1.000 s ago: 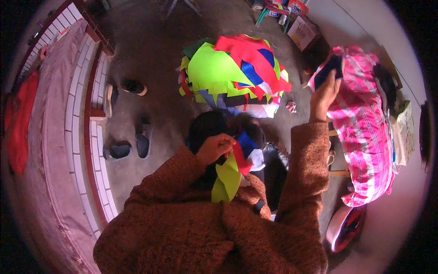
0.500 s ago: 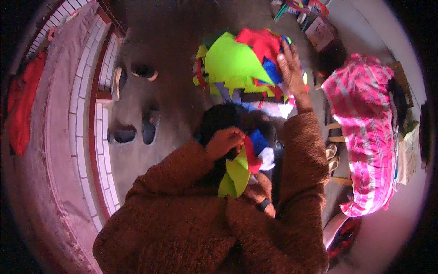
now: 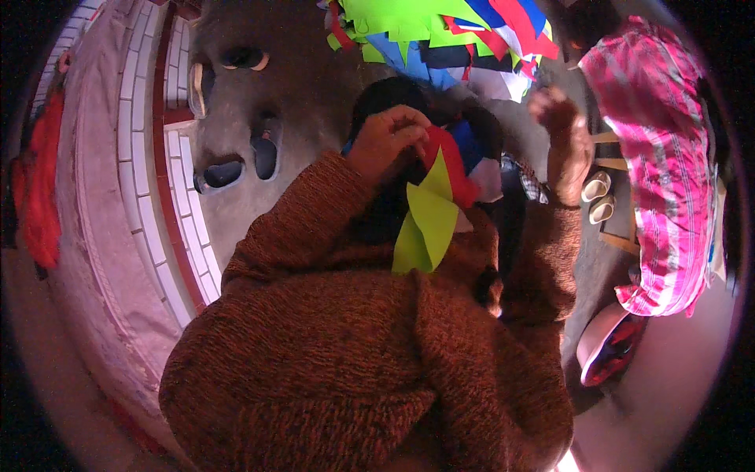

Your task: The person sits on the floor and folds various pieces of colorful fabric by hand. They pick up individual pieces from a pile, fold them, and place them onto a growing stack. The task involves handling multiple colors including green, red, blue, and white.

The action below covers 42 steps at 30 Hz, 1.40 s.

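Cloth pieces (image 3: 427, 228) in yellow-green, red, blue and white hang in a loose cluster in front of the wearer's body, below the fingers of the left hand (image 3: 391, 140). The left grip is narrow: bent fingers and thumb meet at the upper edge of the red piece and appear to pinch it. Whether the pieces are joined to one another cannot be told. The right hand (image 3: 563, 134) stands apart from the cluster, near the pink plaid cloth (image 3: 657, 189); it is blurred, its fingers curl upward, and whether it holds anything cannot be told. Beyond both hands, a cloth pile (image 3: 409, 20) of similar colours is cut by the upper edge of the view. The step in hand, as judged here, is steadying the cluster with the left hand while the right is away from it. Adding or adjusting a piece would call for a firm left pinch and the right hand brought inward.
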Each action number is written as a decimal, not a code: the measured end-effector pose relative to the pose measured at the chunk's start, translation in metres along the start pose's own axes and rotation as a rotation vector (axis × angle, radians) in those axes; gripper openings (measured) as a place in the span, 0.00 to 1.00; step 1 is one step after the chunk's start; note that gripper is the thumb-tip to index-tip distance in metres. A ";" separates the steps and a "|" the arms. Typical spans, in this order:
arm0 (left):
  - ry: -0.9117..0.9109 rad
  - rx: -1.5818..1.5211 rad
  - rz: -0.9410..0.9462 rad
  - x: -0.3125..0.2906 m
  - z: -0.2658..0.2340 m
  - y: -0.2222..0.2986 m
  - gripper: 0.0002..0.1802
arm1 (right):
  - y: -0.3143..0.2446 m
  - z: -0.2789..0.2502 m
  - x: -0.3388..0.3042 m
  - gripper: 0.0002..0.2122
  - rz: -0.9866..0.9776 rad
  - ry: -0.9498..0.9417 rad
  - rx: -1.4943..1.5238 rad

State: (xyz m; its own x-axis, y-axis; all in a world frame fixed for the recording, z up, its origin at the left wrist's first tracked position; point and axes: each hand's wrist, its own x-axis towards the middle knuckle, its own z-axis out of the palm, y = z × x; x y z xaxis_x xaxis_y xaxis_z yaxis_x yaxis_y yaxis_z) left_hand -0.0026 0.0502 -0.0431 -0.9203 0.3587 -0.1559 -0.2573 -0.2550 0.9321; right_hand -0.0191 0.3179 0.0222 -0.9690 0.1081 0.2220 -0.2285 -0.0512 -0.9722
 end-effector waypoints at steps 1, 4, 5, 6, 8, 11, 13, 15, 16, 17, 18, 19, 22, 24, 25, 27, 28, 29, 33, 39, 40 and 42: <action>0.013 0.001 -0.005 -0.002 -0.002 0.004 0.09 | 0.005 -0.005 -0.012 0.27 0.036 0.000 0.049; 0.027 0.104 0.057 -0.004 -0.010 0.010 0.08 | 0.026 -0.018 -0.050 0.22 0.182 0.016 0.171; 0.031 0.205 0.139 -0.002 -0.014 0.010 0.08 | 0.033 -0.020 -0.058 0.21 0.200 0.022 0.182; 0.034 0.305 0.221 -0.002 -0.016 0.010 0.07 | 0.040 -0.021 -0.066 0.21 0.211 0.014 0.178; 0.074 0.240 0.099 -0.001 -0.019 0.014 0.07 | 0.049 -0.020 -0.078 0.20 0.230 -0.003 0.171; 0.114 0.373 0.165 0.005 -0.021 0.013 0.08 | 0.052 -0.012 -0.086 0.18 0.285 -0.025 0.147; 0.120 0.543 0.259 0.007 -0.021 0.010 0.09 | 0.054 -0.006 -0.088 0.15 0.309 -0.062 0.180; 0.118 0.717 0.322 0.009 -0.020 0.009 0.11 | 0.058 -0.002 -0.088 0.13 0.345 -0.104 0.134; 0.110 0.770 0.287 0.008 -0.018 0.010 0.12 | 0.061 0.000 -0.089 0.11 0.374 -0.093 0.129; 0.106 0.821 0.251 0.005 -0.016 0.010 0.12 | 0.061 0.002 -0.090 0.11 0.379 -0.082 0.126; 0.102 0.872 0.215 0.003 -0.014 0.010 0.13 | 0.062 0.004 -0.090 0.11 0.384 -0.070 0.124; 0.104 0.895 0.205 0.001 -0.011 0.011 0.14 | 0.062 0.005 -0.090 0.10 0.390 -0.058 0.122; 0.100 0.984 0.195 0.002 -0.005 0.007 0.15 | 0.063 0.004 -0.090 0.10 0.385 -0.059 0.121; 0.082 1.076 0.220 0.008 -0.007 0.002 0.13 | 0.060 0.005 -0.091 0.10 0.411 -0.031 0.129; 0.080 1.087 0.223 0.008 -0.007 0.001 0.13 | 0.059 0.006 -0.091 0.10 0.424 -0.017 0.132; 0.074 1.111 0.230 0.007 -0.005 0.001 0.13 | 0.056 0.008 -0.091 0.09 0.402 -0.024 0.113; 0.065 1.105 0.236 0.008 -0.007 0.000 0.14 | 0.055 0.008 -0.090 0.09 0.390 -0.028 0.104; 0.056 1.101 0.242 0.009 -0.008 0.000 0.15 | 0.058 0.007 -0.091 0.09 0.392 -0.026 0.126; 0.089 1.098 0.260 0.005 0.002 0.008 0.16 | 0.058 0.008 -0.091 0.09 0.405 -0.029 0.131; -0.035 1.366 0.269 0.010 0.002 0.010 0.16 | 0.061 0.008 -0.092 0.09 0.389 -0.036 0.116; -0.029 1.313 0.273 0.011 -0.001 0.007 0.16 | 0.062 0.007 -0.092 0.09 0.384 -0.036 0.106; -0.018 1.207 0.284 0.013 -0.007 0.004 0.15 | 0.059 0.008 -0.092 0.09 0.415 -0.030 0.120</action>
State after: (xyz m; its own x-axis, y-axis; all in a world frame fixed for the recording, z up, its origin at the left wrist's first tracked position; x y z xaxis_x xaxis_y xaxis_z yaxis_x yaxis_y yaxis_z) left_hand -0.0174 0.0473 -0.0436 -0.8924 0.4407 0.0967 0.3954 0.6608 0.6379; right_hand 0.0555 0.2971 -0.0550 -0.9830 0.0248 -0.1821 0.1737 -0.1991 -0.9645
